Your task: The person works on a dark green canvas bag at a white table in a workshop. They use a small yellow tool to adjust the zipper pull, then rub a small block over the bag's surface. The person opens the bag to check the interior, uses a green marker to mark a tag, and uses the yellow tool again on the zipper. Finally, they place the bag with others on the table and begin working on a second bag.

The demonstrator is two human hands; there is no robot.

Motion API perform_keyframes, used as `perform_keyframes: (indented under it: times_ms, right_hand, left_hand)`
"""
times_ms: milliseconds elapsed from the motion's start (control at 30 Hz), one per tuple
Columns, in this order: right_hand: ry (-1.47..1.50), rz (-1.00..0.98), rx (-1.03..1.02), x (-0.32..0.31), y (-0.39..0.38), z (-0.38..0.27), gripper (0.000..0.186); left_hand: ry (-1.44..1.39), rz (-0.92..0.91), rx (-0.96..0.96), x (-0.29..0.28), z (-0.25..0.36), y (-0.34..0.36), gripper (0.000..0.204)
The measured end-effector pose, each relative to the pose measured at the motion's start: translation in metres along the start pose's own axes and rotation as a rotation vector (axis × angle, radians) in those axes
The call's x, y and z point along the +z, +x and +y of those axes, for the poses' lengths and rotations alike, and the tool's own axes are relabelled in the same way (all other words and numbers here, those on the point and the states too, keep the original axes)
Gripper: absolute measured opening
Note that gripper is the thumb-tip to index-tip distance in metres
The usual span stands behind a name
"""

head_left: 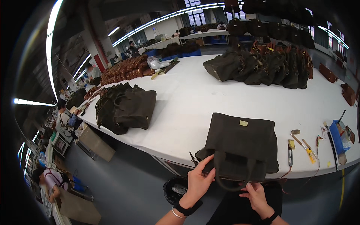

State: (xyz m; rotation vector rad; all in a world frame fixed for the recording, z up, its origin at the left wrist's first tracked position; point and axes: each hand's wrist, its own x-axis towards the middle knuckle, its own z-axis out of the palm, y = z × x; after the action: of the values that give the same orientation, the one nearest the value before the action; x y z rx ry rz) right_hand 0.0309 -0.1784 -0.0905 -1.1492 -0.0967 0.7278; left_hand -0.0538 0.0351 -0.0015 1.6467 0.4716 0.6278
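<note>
A dark olive-brown handbag (240,137) lies on the table's front edge, its opening and looped handles toward me. A small pale label is fixed to its upward panel. My left hand (199,182) grips the bag's near left corner beside a handle, thumb and fingers closed on the material. At the near edge, below the handle loop (231,187), my right hand (257,195) has its fingers curled in a pinch against the bag's rim. Exactly what part those fingertips hold is partly hidden.
On the white table (180,97) stand dark bags (127,107) at left and a row of bags (262,69) behind. Brown leather pieces (125,69) are stacked far left. A cutter (290,153), a hammer (300,140) and a blue bin (338,138) lie right. Below is a black-lined bin (176,189).
</note>
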Motion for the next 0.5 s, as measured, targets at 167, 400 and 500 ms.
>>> perform_keyframes:
  times_ms: [167,400,500]
  right_hand:
    - [-0.003,-0.114,-0.085,0.011,0.000,-0.013,0.023]
    - [-0.112,0.045,-0.345,0.053,0.000,-0.071,0.015]
    - [-0.153,0.025,-0.574,0.078,0.006,-0.117,0.022]
  left_hand:
    - [-0.036,-0.006,-0.061,-0.002,-0.009,-0.005,0.043]
    - [-0.247,-0.045,-0.078,0.019,-0.015,-0.007,0.052]
    - [-0.546,-0.051,-0.126,0.052,-0.006,0.000,0.055]
